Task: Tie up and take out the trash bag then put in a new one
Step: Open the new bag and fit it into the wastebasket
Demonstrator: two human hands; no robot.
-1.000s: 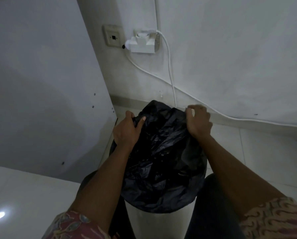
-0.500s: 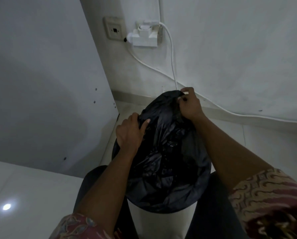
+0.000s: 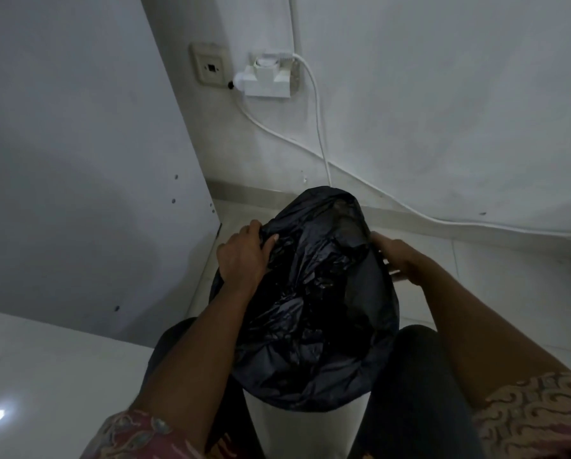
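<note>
A black trash bag bulges out of a white bin that stands between my knees. My left hand grips a bunched fold of the bag at its upper left, thumb lying on the plastic. My right hand is at the bag's right edge, down by the bin's rim, with its fingertips hidden behind the plastic. The far part of the bag stands up in a loose hump.
A white cabinet panel stands close on the left. On the wall behind are a socket, a white plug adapter and a cable that runs down and off to the right along the tiled floor.
My right hand has come down from the top of the bag's hump to its right edge near the bin rim. My left hand has kept its grip on the upper left.
</note>
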